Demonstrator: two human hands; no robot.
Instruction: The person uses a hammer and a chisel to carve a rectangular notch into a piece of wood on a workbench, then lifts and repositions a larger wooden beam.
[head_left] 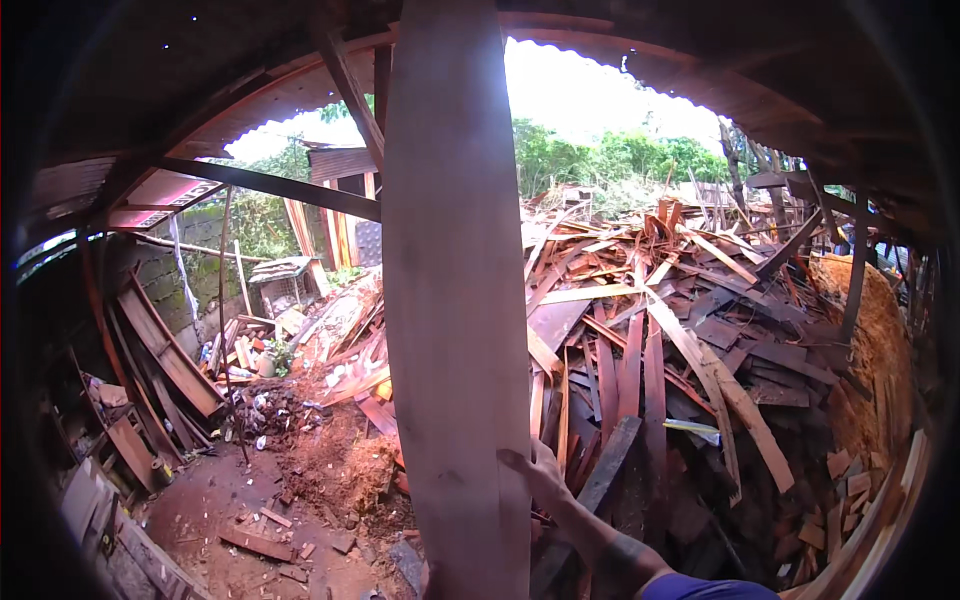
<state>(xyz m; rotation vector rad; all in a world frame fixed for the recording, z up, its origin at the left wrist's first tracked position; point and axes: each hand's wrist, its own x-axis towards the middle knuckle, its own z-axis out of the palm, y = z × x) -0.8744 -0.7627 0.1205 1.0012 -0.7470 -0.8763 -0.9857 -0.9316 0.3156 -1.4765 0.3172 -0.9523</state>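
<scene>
A long, wide wooden plank [450, 300] stands upright right in front of me, running from the top edge of the view to the bottom. My right hand [535, 475] grips its right edge low down, thumb on the near face and the other fingers mostly hidden by the edge. The right forearm, with a purple sleeve, comes in from the lower right. At the plank's lower left edge a small sliver of skin colour shows, perhaps my left hand [429, 580]; its fingers are hidden.
A large heap of scrap boards and offcuts [680, 330] lies ahead and to the right. Boards [165, 345] lean along the left wall. Loose wood pieces [258, 543] and debris lie on the dirt floor. Dark beams [270, 187] and a corrugated roof hang overhead.
</scene>
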